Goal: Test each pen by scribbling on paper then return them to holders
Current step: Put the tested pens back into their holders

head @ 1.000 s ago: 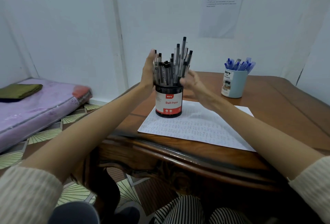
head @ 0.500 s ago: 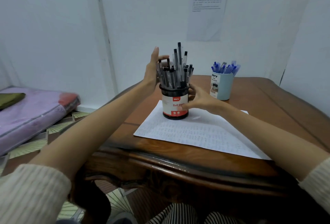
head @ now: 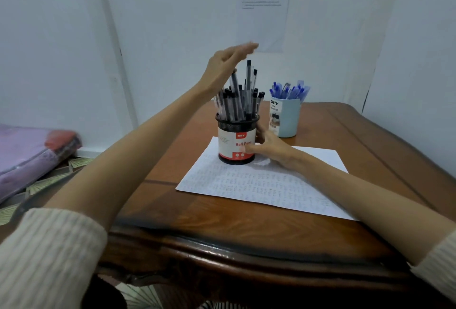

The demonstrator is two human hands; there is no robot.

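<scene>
Pens (head: 238,105) stand in the black holder (head: 232,142) at frame centre, on the paper (head: 259,185). Right hand (head: 271,147) wraps the holder (a steadying grip); left hand (head: 227,64) hovers flat-fingered over the tips. A careless swipe could tip it or scatter pens across the surface (head: 246,229).

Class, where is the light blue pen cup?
Head view: the light blue cup stands on the wooden table, right of and behind the black mesh holder.

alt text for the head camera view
The right hand grips a black mesh holder of black pens standing on a written sheet, while the left hand is open above the pens. A blue cup of blue pens stands behind.
</scene>
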